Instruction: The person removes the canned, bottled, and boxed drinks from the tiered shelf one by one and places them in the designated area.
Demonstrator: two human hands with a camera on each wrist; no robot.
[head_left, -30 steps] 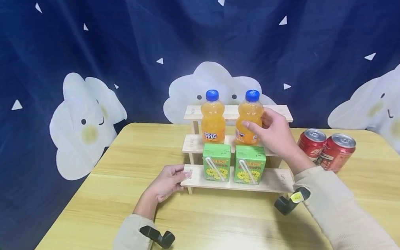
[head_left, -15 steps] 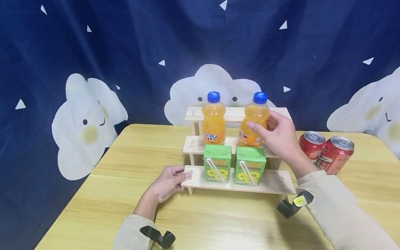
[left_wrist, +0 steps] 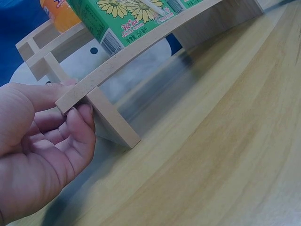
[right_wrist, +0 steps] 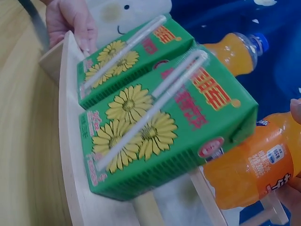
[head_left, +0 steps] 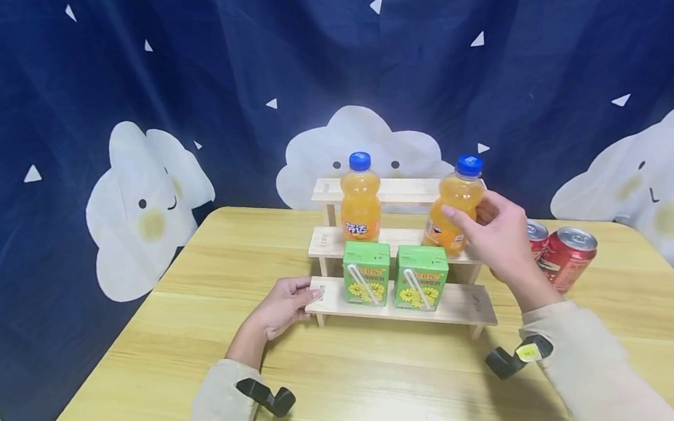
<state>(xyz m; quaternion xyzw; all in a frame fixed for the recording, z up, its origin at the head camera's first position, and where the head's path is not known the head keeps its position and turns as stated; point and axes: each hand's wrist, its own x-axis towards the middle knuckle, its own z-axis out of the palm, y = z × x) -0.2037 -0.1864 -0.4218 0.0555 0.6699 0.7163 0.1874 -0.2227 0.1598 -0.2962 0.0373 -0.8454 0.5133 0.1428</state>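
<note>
My right hand [head_left: 500,235] holds an orange soda bottle [head_left: 454,211] with a blue cap, thumb across its front. The bottle leans slightly to the right over the right part of the middle step; whether its base touches the wood I cannot tell. A second orange soda bottle [head_left: 361,202] stands upright on that step, to the left. My left hand [left_wrist: 47,136] pinches the left end of the bottom step of a three-tier wooden stand [head_left: 470,306], thumb above and fingers below. Two green drink cartons with straws, the left carton [head_left: 365,276] and the right carton [right_wrist: 141,127], stand on the bottom step.
Two red soda cans stand on the table to the right, one can [head_left: 570,254] in full view, the other can [head_left: 536,236] partly behind my right hand. The wooden table [head_left: 358,379] ends at a dark blue curtain [head_left: 236,61] with white clouds.
My right hand has moved to the right along the middle step, taking the bottle away from the left bottle. My left hand stays at the stand's end.
</note>
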